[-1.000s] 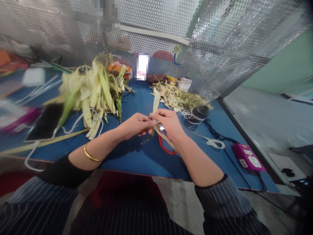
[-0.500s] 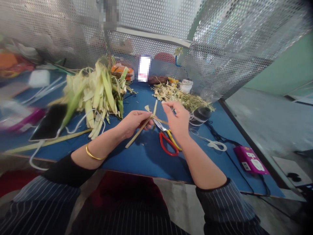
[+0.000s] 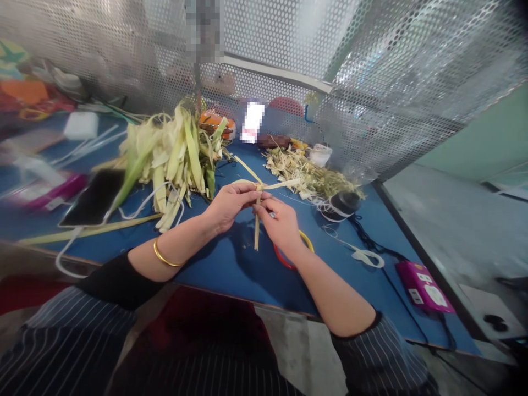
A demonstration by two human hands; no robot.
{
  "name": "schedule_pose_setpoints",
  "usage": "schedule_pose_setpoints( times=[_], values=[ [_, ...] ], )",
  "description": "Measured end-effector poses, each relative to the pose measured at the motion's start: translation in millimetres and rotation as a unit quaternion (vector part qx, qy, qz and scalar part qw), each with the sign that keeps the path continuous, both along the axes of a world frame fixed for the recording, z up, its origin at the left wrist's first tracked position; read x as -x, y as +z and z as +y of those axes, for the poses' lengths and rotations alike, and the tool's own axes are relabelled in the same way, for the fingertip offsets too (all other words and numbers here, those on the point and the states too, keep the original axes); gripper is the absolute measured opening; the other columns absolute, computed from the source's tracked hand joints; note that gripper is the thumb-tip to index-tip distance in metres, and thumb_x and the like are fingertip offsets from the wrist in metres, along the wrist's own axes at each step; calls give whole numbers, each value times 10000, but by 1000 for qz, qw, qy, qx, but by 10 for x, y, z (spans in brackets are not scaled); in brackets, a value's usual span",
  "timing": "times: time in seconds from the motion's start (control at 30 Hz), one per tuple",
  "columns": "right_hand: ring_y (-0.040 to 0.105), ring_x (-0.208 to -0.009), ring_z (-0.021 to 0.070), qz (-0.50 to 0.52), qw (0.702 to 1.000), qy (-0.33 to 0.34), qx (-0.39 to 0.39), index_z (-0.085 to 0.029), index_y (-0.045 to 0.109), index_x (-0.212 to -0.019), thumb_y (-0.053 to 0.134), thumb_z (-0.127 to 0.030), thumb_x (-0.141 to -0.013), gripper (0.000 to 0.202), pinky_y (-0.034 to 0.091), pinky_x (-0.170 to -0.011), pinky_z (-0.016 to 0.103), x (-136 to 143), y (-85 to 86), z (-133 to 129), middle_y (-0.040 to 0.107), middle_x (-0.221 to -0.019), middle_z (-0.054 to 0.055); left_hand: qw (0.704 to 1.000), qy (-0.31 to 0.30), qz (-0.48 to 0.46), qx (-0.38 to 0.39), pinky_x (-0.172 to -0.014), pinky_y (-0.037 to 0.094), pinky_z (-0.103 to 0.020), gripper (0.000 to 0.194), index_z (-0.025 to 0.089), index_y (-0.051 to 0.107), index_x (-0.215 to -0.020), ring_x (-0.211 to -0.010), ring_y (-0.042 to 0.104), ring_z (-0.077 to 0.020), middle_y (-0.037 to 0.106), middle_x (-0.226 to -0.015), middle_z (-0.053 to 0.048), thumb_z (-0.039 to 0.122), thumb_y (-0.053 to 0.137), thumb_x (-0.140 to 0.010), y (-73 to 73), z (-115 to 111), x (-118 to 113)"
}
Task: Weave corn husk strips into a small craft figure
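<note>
Angled inward, the left hand pinches crossed husk strips above the desk, thumb over fingers. The right hand, slanting in opposite, has its grip closed on their downward-hanging end.

Purple power strip at right; dark-screened phone (white cable attached) at left
</note>
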State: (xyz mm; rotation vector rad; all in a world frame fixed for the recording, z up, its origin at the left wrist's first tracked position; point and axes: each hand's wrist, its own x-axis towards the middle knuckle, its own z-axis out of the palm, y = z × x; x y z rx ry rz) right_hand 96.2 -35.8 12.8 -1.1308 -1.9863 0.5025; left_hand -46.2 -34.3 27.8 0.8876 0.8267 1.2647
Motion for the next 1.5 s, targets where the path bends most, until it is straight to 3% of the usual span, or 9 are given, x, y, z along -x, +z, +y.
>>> schedule_pose_setpoints(
  times=[0.23,0.3,0.47,0.63,0.77,1.0,1.17,1.3,1.5],
  values=[
    [549,-692,137,-31,998,45,-9,-194,548,-624,514,-283,-897,290,411,-663,259,-31,114,-58,597,-718,12,1000,0,3,17,-659,476,-212,83,100,653,-737,-655,600,-84,678,-741,-26,161,707,-722,-2,23,36],
    [547,-703,153,-67,994,-2,-82,-197,568,-672,484,-330,-922,295,413,-676,279,-67,149,-54,602,-735,29,1000,-1,1,13,-681,494,-225,88,116,635,-749,-648,608,-85,674,-738,-17,182,693,-743,22,34,70],
    [537,-1068,254,-138,949,-107,-263,-196,610,-1024,511,-354,-913,216,355,-952,402,-187,227,49,639,-1095,121,999,-29,32,13,-620,496,-240,112,142,589,-732,-583,603,-92,634,-663,-3,198,684,-753,90,17,122],
    [546,-681,152,-227,945,-46,-230,-198,581,-775,418,-322,-966,280,349,-846,330,-186,199,71,636,-702,12,994,-12,89,-55,-477,402,-195,235,147,536,-641,-460,487,-43,534,-566,34,251,707,-764,46,13,107],
    [510,-634,139,-238,942,-37,-235,-192,526,-669,406,-325,-969,350,329,-747,304,-167,206,18,597,-646,11,989,2,113,-98,-434,368,-190,243,147,538,-634,-434,459,-36,516,-557,39,264,687,-786,-13,62,116],
    [489,-617,127,-222,951,-28,-215,-189,502,-640,422,-315,-961,353,320,-747,299,-179,257,-9,580,-625,2,988,23,130,-77,-431,369,-192,232,139,552,-628,-423,456,-36,514,-541,40,242,701,-773,-7,69,121],
    [483,-584,123,-191,978,-12,-82,-186,533,-622,437,-341,-948,374,319,-666,287,-192,244,65,589,-618,-2,995,-21,91,-22,-429,352,-189,236,138,633,-743,-478,504,-53,587,-626,5,363,669,-804,29,74,169],
    [574,-716,160,-3,997,3,81,-197,671,-768,457,-486,-913,388,381,-672,283,-197,196,147,670,-752,23,996,-39,86,2,-419,339,-214,333,138,658,-758,-485,526,-76,633,-669,-39,453,594,-844,69,51,179],
    [574,-689,131,311,904,57,288,-190,699,-842,661,-472,-765,295,444,-664,269,-155,150,152,663,-764,20,982,-57,170,-66,-415,276,-218,294,156,607,-601,-427,435,-52,539,-530,5,381,709,-760,104,-74,115]
  ],
)
